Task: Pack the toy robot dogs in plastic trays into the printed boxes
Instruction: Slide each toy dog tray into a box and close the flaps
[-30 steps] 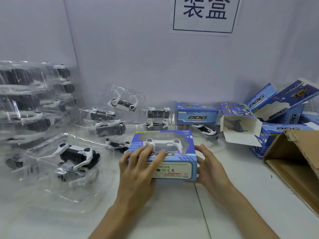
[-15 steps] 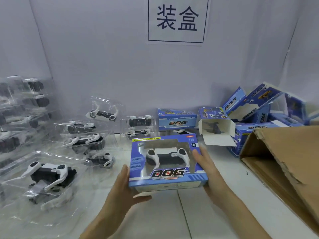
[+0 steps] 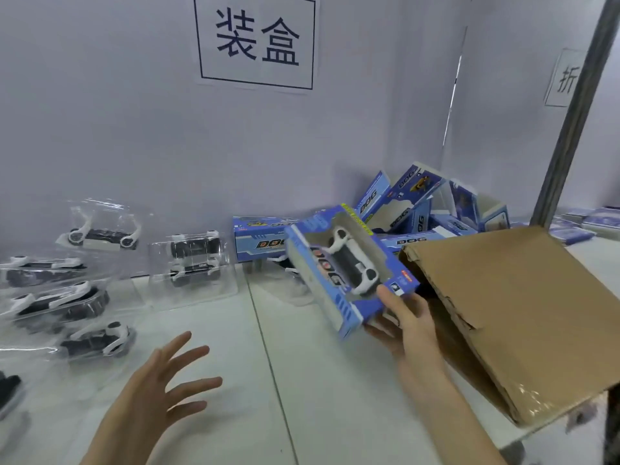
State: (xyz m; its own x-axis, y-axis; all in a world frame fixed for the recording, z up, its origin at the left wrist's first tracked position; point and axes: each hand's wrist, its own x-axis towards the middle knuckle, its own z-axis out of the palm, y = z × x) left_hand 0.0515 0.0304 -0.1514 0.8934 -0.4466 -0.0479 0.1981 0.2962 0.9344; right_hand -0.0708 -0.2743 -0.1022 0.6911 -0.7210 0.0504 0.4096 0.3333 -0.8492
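Observation:
My right hand (image 3: 404, 325) grips the near end of a blue printed box (image 3: 322, 280), tilted in the air just left of the brown carton (image 3: 523, 317). A black-and-white toy robot dog (image 3: 349, 265) shows through the box's window. My left hand (image 3: 161, 391) hovers over the white table (image 3: 322, 380) with its fingers spread, holding nothing. Several toy dogs in clear plastic trays (image 3: 193, 260) lie at the left and back left. More blue printed boxes (image 3: 416, 209) are piled against the back wall on the right.
The brown carton lies on its side at the table's right edge, its mouth toward the held box. Another blue box (image 3: 258, 241) lies by the wall behind it. A grey post (image 3: 570, 122) rises at far right. Flat printed sheets (image 3: 590, 223) lie beyond it.
My left hand has let go of the box and pulled back open. My right hand has carried the box to the right and tilted it toward the carton. The camera turned right.

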